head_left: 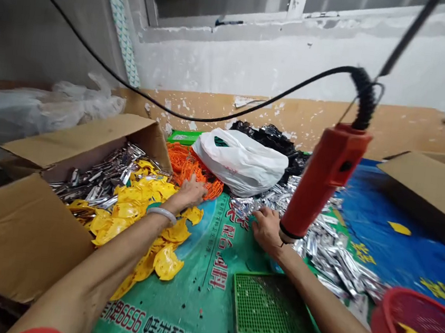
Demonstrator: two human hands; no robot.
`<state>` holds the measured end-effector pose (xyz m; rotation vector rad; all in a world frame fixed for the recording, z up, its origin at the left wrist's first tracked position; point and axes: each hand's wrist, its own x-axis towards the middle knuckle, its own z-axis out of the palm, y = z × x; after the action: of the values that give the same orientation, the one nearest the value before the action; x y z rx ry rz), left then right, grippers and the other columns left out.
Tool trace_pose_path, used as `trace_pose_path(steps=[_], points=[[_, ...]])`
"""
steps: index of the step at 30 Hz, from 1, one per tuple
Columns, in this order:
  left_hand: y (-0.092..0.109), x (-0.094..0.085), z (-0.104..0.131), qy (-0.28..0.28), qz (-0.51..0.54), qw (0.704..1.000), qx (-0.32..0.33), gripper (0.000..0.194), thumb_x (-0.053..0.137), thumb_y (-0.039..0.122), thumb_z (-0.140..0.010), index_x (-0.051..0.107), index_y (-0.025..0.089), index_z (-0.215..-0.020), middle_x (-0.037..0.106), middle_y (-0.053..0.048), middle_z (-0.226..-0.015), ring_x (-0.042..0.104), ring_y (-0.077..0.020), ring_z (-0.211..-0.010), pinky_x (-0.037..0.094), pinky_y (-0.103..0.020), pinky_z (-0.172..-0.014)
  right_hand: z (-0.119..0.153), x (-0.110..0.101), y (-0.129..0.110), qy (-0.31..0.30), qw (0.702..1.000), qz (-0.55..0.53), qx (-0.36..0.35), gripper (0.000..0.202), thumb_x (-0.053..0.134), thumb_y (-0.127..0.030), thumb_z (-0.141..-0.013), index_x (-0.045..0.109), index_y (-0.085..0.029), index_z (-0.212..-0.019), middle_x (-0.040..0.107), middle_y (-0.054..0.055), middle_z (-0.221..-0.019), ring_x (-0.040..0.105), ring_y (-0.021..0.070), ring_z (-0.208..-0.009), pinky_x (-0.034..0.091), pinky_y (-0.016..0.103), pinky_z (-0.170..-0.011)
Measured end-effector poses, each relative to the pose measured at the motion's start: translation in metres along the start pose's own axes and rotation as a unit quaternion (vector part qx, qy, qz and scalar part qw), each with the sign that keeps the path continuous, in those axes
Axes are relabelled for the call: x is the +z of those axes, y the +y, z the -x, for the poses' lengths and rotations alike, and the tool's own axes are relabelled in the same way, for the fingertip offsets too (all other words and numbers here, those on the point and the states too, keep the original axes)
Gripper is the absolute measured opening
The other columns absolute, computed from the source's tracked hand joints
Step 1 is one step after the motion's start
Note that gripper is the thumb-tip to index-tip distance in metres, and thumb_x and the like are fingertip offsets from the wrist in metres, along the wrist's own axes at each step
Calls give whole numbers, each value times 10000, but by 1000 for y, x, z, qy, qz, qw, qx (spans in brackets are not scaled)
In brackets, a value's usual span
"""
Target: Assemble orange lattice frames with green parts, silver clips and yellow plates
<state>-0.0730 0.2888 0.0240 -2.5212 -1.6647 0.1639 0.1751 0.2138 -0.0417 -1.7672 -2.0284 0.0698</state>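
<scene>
My left hand (193, 191) reaches forward to the near edge of a pile of orange cord-like pieces (185, 163), its fingers partly hidden by the back of the hand. What it grips, if anything, cannot be made out. My right hand (267, 227) is at the near left edge of a heap of silvery metal pieces (332, 255), fingers bent down; nothing can be seen clearly in them. Yellow plastic pieces (130, 210) lie beneath and beside my left forearm. A red electric screwdriver (324, 180) hangs just over my right wrist, tip down.
An open cardboard box (19, 240) with dark metal pieces is at left. A white plastic bag (242, 163) lies at the back. A green mesh tray (271, 307) sits near the front, a red basket (385, 316) with yellow pieces at front right, another box (427, 183) behind.
</scene>
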Motion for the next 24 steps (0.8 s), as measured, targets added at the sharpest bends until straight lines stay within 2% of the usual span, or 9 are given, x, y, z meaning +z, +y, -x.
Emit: trace_pose_path(steps=[2,5,8,10,12,15,17,21,24], points=[[4,1,7,-2,24,1000,16,332,564,331,-903,559,174,-1196,583,-94,-1213,602,-226,-1018,521,-439,-852,11,-2,11,-14,1000,20,6,321,554,-332,-908,560,-169,-1185,588,86,-1198,610,209,-1007,528,415,-843],[12,-2,21,24,73,996,34,300,572,324,-897,582,169,-1153,590,-89,-1198,588,-232,-1042,497,-458,-881,31,-11,20,-40,998,53,5,269,537,-338,-916,587,-173,-1123,608,76,-1146,612,185,-963,521,396,-834],[22,-9,38,72,141,986,52,87,600,205,-850,673,170,-883,649,-86,-1070,527,-275,-1101,418,-486,-940,46,-23,20,-61,996,65,-21,246,496,-361,-923,647,-185,-1004,634,67,-1012,583,191,-921,483,368,-825],[30,-14,52,98,200,973,65,141,585,136,-812,671,185,-712,675,-84,-972,517,-277,-1071,388,-449,-944,51,-30,17,-83,993,64,-61,257,522,-395,-894,677,-202,-966,633,69,-1004,547,214,-949,449,350,-831],[37,-16,66,112,266,955,70,171,570,133,-794,662,196,-664,678,-70,-934,539,-248,-997,390,-393,-920,51,-34,11,-107,987,62,-102,228,576,-392,-855,688,-217,-947,631,66,-1050,517,228,-988,423,338,-842],[49,-12,92,113,375,919,51,146,571,174,-779,650,196,-657,672,-52,-887,566,-215,-916,401,-341,-878,48,-34,4,-130,981,68,-129,145,590,-303,-846,688,-198,-830,651,77,-987,514,226,-972,411,339,-842],[57,-6,113,92,450,888,30,150,574,212,-771,631,191,-633,661,-33,-806,579,-192,-827,421,-308,-810,47,-30,2,-129,981,70,-126,162,569,-279,-869,668,-174,-795,653,76,-938,541,213,-953,429,360,-851],[73,6,159,21,584,811,-23,145,611,275,-736,640,179,-632,649,-12,-716,585,-172,-717,430,-282,-693,46,-20,7,-83,992,35,-90,208,545,-322,-910,622,-157,-1011,635,61,-1057,607,181,-948,501,399,-847],[78,9,189,-22,665,744,-64,166,642,297,-712,626,174,-601,697,-50,-843,617,-197,-844,440,-292,-751,48,-11,18,-7,999,-28,-37,269,552,-323,-910,588,-161,-1122,615,76,-1135,618,189,-967,526,401,-833]])
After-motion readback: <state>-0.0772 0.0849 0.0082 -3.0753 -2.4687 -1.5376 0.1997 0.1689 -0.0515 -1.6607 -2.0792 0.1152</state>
